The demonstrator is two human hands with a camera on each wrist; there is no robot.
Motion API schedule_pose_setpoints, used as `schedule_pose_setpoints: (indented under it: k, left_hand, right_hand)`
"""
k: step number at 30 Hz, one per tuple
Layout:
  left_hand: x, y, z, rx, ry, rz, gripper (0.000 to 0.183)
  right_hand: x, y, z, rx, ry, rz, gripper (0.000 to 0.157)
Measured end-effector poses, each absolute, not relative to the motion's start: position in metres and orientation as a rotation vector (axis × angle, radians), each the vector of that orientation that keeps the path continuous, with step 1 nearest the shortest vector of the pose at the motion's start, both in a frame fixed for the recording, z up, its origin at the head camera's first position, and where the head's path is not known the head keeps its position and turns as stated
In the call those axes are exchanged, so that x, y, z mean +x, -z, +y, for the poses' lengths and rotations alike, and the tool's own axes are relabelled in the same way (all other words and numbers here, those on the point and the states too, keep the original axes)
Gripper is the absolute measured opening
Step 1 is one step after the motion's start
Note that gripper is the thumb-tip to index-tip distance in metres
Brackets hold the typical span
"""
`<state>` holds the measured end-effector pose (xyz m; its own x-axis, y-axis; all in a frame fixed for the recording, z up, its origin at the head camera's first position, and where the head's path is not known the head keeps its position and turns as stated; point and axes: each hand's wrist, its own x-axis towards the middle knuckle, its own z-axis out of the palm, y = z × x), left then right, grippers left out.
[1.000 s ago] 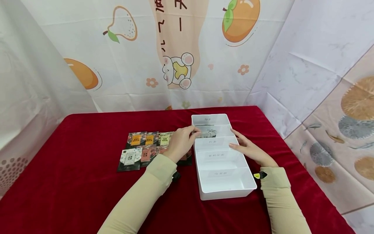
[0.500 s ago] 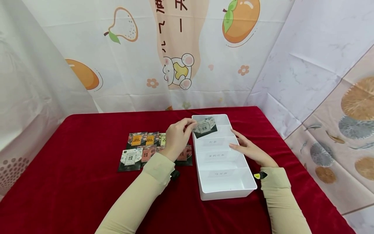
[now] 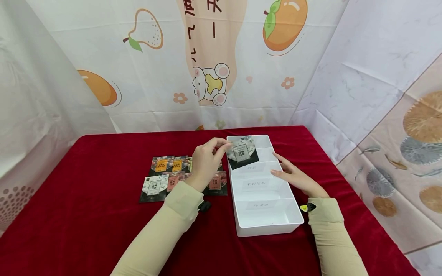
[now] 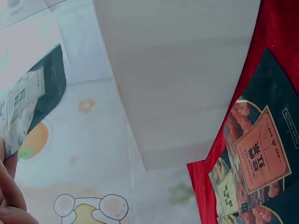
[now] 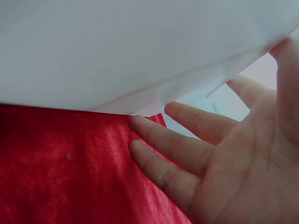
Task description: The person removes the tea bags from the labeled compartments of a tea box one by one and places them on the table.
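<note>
My left hand (image 3: 206, 163) pinches one corner of a tea packet (image 3: 241, 153), dark with a pale top and grey label, between thumb and fingertips. The packet is tilted over the far compartments of a long white divided box (image 3: 262, 230). At the left edge of the left wrist view, the same packet (image 4: 52, 74) shows side-on above the fingers. My right hand (image 3: 299, 179) rests along the box's right side, thumb at the rim. Seen from the right wrist, its fingers (image 5: 175, 144) are stretched out, with tips right at the box's outer wall (image 5: 121, 56).
Left of the box, several tea packets lie in two rows: orange-labelled ones (image 3: 161, 165) at the back, a white one (image 3: 154, 187) and red ones (image 3: 215, 182) in front. Handwritten labels mark the box dividers. A red cloth (image 3: 86, 214) covers the table; printed curtains (image 3: 155, 88) hang behind.
The left hand has lifted the tea packet out of the second compartment from the far end and tipped its printed face toward the head camera. The right hand and box have stayed still.
</note>
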<state>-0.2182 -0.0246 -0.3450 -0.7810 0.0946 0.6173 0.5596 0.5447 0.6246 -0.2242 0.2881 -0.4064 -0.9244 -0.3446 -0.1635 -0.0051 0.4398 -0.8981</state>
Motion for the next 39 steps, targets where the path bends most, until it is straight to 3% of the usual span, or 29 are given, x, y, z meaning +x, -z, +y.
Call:
schedule_pose_setpoints:
  k: [20,39]
  left_hand:
    - [-0.19,0.336,-0.052,-0.38,1.59,-2.412,0.016]
    - [-0.189,0.358,-0.08,-0.348,1.673,-2.704,0.016]
  right_hand:
    - [-0.224,0.406,0.288,-0.296,1.456,2.402,0.078]
    - [-0.225,0.407,0.29,-0.292,1.483,2.349,0.08]
